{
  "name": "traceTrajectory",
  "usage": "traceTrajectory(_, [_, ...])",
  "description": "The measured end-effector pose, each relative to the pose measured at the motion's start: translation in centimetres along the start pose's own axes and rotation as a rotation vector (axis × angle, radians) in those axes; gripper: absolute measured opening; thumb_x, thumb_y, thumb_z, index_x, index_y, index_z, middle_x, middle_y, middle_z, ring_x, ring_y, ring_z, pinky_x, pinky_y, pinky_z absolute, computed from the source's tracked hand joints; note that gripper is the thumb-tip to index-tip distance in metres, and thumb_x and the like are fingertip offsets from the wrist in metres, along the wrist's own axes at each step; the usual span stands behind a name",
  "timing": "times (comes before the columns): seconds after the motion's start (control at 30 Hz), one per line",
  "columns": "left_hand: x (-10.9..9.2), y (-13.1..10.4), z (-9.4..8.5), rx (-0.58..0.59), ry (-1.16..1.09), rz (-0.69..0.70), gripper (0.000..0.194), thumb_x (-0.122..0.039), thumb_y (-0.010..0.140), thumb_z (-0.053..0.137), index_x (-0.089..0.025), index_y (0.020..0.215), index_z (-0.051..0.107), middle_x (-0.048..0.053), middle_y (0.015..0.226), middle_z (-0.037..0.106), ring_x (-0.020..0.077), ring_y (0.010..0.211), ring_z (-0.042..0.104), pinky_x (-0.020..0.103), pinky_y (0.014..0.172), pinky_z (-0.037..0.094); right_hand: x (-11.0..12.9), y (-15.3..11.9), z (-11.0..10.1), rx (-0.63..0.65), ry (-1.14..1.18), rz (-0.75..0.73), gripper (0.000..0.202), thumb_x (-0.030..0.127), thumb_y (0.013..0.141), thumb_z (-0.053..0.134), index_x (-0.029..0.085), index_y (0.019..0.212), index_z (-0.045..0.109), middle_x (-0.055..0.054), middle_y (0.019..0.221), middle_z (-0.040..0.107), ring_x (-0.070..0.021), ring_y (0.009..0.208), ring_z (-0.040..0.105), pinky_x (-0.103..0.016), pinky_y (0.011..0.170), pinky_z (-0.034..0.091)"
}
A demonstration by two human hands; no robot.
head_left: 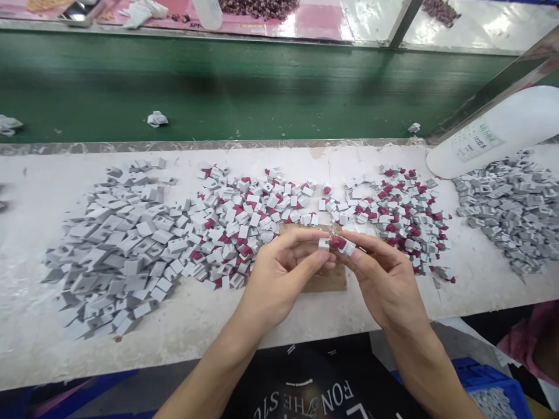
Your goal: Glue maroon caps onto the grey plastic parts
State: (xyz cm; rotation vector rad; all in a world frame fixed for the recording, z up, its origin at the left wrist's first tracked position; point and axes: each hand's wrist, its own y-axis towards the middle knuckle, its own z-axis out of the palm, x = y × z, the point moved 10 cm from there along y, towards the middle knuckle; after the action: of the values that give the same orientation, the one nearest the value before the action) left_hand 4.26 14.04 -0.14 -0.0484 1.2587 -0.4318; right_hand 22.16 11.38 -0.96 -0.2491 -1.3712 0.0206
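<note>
The left hand (283,276) pinches a small light-grey piece (324,244) between thumb and fingers; just beside it, the right hand (384,273) has its grip pressed on a grey-and-dark-red piece (342,245), both above a brown board (325,281) on the white counter (183,334). To the left lie a mixed grey-and-red heap (242,230) and a plain grey heap (124,250); to the right, another mixed heap (406,215). A whitish bottle (498,131), contents unclear, is beside the far-right heap (510,215). Below, a blue bin (519,396) holds small pale pieces (493,402).
</note>
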Motion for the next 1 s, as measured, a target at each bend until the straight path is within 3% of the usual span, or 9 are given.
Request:
traceTrajectory(0.17, [-0.1, 0.0, 0.1, 0.029, -0.01, 0.011, 0.011, -0.03, 0.105, 0.092, -0.027, 0.116, 0.092, 0.005, 0.114, 0.093, 0.0229, 0.098, 0.091, 0.036, 0.094, 0.079, 1.2, -0.2, 1.0, 0.079, -0.083, -0.064, 0.017, 0.04, 0.108, 0.089, 0.04, 0.123, 0.098, -0.005, 0.108, 0.089, -0.0247, 0.101, 0.085, -0.038, 0.085, 0.075])
traceTrajectory(0.33, [-0.7, 0.2, -0.3, 0.042, 0.086, 0.031, 0.011, -0.029, 0.102, 0.094, -0.027, 0.112, 0.092, 0.006, 0.103, 0.092, 0.0247, 0.091, 0.091, 0.036, 0.088, 0.079, 2.1, 0.5, 1.8, 0.15, -0.104, -0.07, 0.014, 0.034, 0.105, 0.092, 0.035, 0.118, 0.098, -0.004, 0.1, 0.087, -0.0218, 0.092, 0.085, -0.035, 0.079, 0.076])
traceTrajectory(0.47, [-2.8, 1.1, -0.4, 0.071, 0.172, 0.058, 0.009, -0.03, 0.103, 0.09, -0.029, 0.111, 0.089, 0.004, 0.092, 0.09, 0.0248, 0.085, 0.09, 0.034, 0.079, 0.078, 3.2, 1.8, 2.6, 0.199, -0.084, -0.076, 0.015, 0.033, 0.105, 0.091, 0.036, 0.118, 0.098, -0.003, 0.101, 0.088, -0.0206, 0.09, 0.087, -0.034, 0.078, 0.077])
traceTrajectory(0.57, [-5.3, 2.7, -0.5, 0.104, 0.322, 0.098, 0.014, -0.035, 0.105, 0.085, -0.031, 0.118, 0.087, 0.003, 0.087, 0.089, 0.0263, 0.078, 0.088, 0.036, 0.069, 0.074, 4.4, 3.6, 3.3, 0.249, -0.115, -0.081, 0.017, 0.033, 0.106, 0.089, 0.037, 0.121, 0.097, -0.003, 0.11, 0.092, -0.0226, 0.098, 0.09, -0.039, 0.086, 0.08])
traceTrajectory(0.67, [-8.8, 5.9, -1.0, 0.065, 0.605, 0.24, 0.014, -0.035, 0.103, 0.085, -0.031, 0.116, 0.088, 0.006, 0.101, 0.091, 0.0292, 0.09, 0.087, 0.041, 0.077, 0.072, 5.9, 7.5, 3.0, 0.285, -0.281, -0.115, 0.033, 0.04, 0.103, 0.093, 0.035, 0.135, 0.093, -0.006, 0.126, 0.093, -0.0275, 0.113, 0.09, -0.048, 0.098, 0.079])
traceTrajectory(0.77, [-11.3, 11.2, -2.6, -0.09, 0.757, 0.309, 0.009, -0.021, 0.095, 0.088, -0.027, 0.102, 0.085, 0.009, 0.107, 0.088, 0.0306, 0.101, 0.082, 0.046, 0.091, 0.068, 8.6, 14.0, -0.7, 0.056, -0.687, -0.247, 0.045, 0.037, 0.104, 0.088, 0.029, 0.148, 0.087, -0.013, 0.147, 0.086, -0.0314, 0.118, 0.087, -0.053, 0.1, 0.078])
traceTrajectory(0.8, [-11.5, 13.3, -3.3, -0.147, 0.751, 0.28, 0.013, -0.015, 0.092, 0.088, -0.025, 0.098, 0.082, 0.01, 0.106, 0.087, 0.0299, 0.102, 0.081, 0.046, 0.095, 0.066, 9.7, 16.3, -2.5, -0.083, -0.838, -0.288, 0.043, 0.03, 0.105, 0.083, 0.028, 0.148, 0.087, -0.014, 0.15, 0.084, -0.0324, 0.119, 0.086, -0.055, 0.103, 0.076])
traceTrajectory(0.87, [-11.2, 17.5, -4.6, -0.231, 0.735, 0.197, 0.02, -0.007, 0.088, 0.088, -0.022, 0.091, 0.076, 0.012, 0.104, 0.084, 0.0298, 0.103, 0.079, 0.048, 0.101, 0.063, 10.9, 20.9, -5.1, -0.236, -0.945, -0.295, 0.053, 0.014, 0.101, 0.075, 0.02, 0.153, 0.084, -0.02, 0.16, 0.076, -0.0372, 0.131, 0.081, -0.064, 0.123, 0.063])
traceTrajectory(1.0, [-10.4, 23.9, -5.8, -0.308, 0.735, 0.138, 0.024, -0.002, 0.088, 0.087, -0.02, 0.085, 0.07, 0.015, 0.101, 0.08, 0.0303, 0.102, 0.076, 0.052, 0.105, 0.061, 10.9, 27.8, -7.7, -0.346, -1.011, -0.226, 0.056, 0.005, 0.09, 0.075, 0.013, 0.145, 0.086, -0.025, 0.166, 0.067, -0.0464, 0.149, 0.07, -0.071, 0.139, 0.046])
